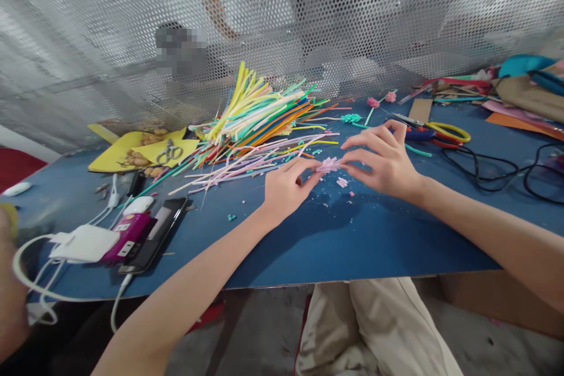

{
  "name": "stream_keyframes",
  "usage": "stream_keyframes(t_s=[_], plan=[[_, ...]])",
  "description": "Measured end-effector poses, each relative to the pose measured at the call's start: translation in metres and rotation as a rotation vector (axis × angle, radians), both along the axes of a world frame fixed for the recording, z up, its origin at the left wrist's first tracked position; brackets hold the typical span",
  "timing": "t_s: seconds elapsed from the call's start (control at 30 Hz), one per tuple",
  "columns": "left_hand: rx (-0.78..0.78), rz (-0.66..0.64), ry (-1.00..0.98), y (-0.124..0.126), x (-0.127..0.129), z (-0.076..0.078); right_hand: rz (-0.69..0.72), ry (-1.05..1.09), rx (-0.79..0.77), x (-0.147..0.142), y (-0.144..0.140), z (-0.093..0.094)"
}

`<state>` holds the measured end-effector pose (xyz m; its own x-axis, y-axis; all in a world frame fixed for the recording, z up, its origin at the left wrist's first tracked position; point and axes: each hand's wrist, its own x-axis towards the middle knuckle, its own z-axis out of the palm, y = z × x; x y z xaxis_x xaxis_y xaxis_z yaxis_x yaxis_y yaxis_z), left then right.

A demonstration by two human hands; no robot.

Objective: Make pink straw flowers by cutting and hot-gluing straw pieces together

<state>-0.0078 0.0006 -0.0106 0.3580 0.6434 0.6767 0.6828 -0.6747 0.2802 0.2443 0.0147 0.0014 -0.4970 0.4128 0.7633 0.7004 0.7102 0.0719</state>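
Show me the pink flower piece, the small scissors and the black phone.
pink flower piece [328, 165], head view, its middle
small scissors [168, 153], head view, the pivot
black phone [155, 235], head view, the screen

Straw pile [259, 114], scissors [168, 153], phone [154, 234], charger [83, 244].

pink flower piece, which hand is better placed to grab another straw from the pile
Left, probably. The left hand sits nearer the straw pile; the right hand pinches the pink flower piece from the far side.

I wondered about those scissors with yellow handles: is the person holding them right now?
No, the scissors lie on the blue table beyond the right hand, while both hands pinch a small pink piece.
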Motion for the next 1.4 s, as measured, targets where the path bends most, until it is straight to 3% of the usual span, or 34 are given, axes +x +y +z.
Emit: stream_keyframes(t_s=[0.17, 0.27, 0.37, 0.47, 0.57, 0.63, 0.73, 0.83, 1.13, 1.4], plan=[[0.008, 0.056, -0.010, 0.003, -0.002, -0.001, 0.041, 0.031, 0.092, 0.005, 0.006, 0.004], [0.014, 0.107, -0.045, 0.008, -0.007, -0.002, -0.057, 0.121, 0.067, 0.024, 0.021, 0.014], [-0.011, 0.130, -0.072, 0.016, -0.014, -0.003, -0.259, 0.202, -0.059, 0.061, 0.044, 0.025], [-0.035, 0.144, -0.082, 0.022, -0.018, -0.003, -0.610, 0.281, -0.230, 0.110, 0.068, 0.026], [-0.062, 0.150, -0.087, 0.025, -0.020, -0.003, -0.882, 0.223, -0.492, 0.161, 0.092, 0.013], [-0.075, 0.152, -0.090, 0.026, -0.021, -0.003, -0.987, 0.141, -0.707, 0.188, 0.105, 0.000], [-0.076, 0.153, -0.097, 0.026, -0.021, -0.003, -0.941, 0.046, -0.931, 0.212, 0.117, -0.016], [-0.069, 0.154, -0.108, 0.025, -0.022, -0.002, -0.860, 0.026, -0.977, 0.219, 0.121, -0.024], [-0.081, 0.112, -0.114, 0.024, -0.021, -0.001, -0.878, 0.003, -0.926, 0.224, 0.135, -0.038], [-0.081, 0.096, -0.119, 0.025, -0.023, -0.005, -0.990, 0.085, -0.845, 0.231, 0.133, -0.027]])
